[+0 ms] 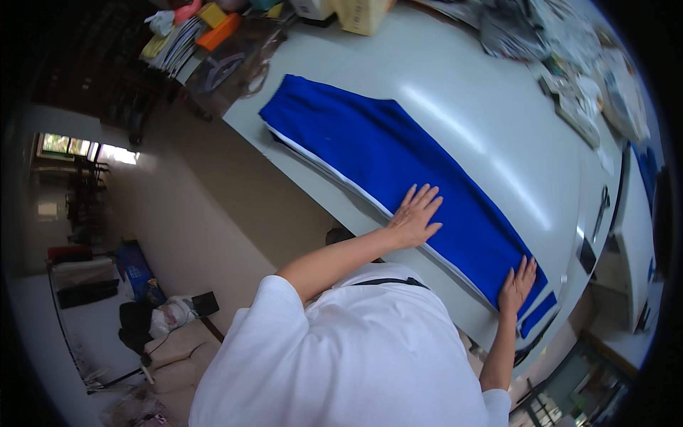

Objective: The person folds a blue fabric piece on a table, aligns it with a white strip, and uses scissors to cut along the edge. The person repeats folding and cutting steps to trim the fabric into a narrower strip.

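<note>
Blue trousers [373,139] lie folded lengthwise on a pale tabletop [331,58]. Their gathered elastic waistband [275,96] is at the far left end, and white piping [341,180] runs along the edge nearer me. My left hand [416,216] rests flat on the cloth around mid-leg, fingers spread. Toward the hem, my right hand [517,285] lies palm down on the same leg. Just past the hem is a separate-looking narrow blue strip [538,314]; whether it is joined to the leg cannot be told.
Scissors [603,205] and a flat black object [587,255] lie near the table's right edge. Plastic bags [512,32] crowd the far right corner. An orange box [219,32] and stacked papers or fabric [179,50] are at far left. A beige sofa [179,355] stands behind, left.
</note>
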### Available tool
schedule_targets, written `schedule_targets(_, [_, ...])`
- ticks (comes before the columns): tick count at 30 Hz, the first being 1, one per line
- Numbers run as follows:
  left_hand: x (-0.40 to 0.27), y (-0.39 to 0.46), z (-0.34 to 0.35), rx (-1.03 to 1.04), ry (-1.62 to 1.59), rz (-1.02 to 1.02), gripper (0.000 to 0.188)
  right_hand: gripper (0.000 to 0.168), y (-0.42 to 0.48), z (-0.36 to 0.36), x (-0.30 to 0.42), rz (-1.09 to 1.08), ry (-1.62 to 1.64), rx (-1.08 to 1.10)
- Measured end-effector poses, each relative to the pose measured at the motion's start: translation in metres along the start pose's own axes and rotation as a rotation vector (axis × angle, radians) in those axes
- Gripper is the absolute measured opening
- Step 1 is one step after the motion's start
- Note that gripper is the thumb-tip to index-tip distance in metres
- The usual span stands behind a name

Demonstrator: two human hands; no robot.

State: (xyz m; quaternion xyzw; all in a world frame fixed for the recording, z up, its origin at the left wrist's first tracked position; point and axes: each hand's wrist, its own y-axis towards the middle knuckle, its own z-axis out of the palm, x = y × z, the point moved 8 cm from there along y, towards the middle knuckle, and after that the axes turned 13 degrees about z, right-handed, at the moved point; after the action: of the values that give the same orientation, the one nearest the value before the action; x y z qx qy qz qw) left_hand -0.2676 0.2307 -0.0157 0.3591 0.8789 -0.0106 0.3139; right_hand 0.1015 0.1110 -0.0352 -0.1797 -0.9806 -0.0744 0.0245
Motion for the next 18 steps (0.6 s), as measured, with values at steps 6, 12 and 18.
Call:
schedule_targets(6, [0.192,-0.125,-0.226,-0.767,0.179,-0.327,0.042,0.065,0.004,0.007,0.023,0.311,-0.61,0.243])
schedule_targets(12, [0.35,-0.204,-0.268,-1.041,-0.382,-0.834,0.07,0.057,0.015,-0.002,0.337,-0.107,0.133,0.184])
schedule_targets(18, [0.376,-0.184,-0.279,-0.83,-0.314,-0.866,0.064,0.054,0.03,0.029,0.485,-0.214,-0.026,0.262])
